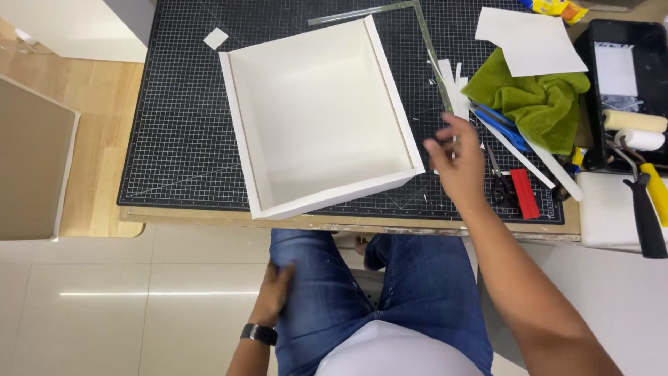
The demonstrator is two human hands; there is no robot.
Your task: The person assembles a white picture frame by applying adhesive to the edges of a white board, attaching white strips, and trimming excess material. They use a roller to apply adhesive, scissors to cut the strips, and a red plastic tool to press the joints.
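A white open-topped box [316, 115] with three walls lies on a black gridded cutting mat [177, 132]. My right hand [456, 163] hovers over the mat just right of the box's corner, fingers spread, holding nothing, close to white strips [456, 90] and black scissors [499, 182]. Down below the table, my left hand [275, 292] rests flat on my left thigh in blue jeans, with a dark watch on the wrist.
A green cloth [539, 101], white sheet [529, 38], blue-handled tool [501, 125] and red cutter [525, 193] lie at right. A black tray [588, 83] holds paint rollers [637, 129]. A metal ruler [362, 12] lies at the back. A brown board [31, 167] stands left.
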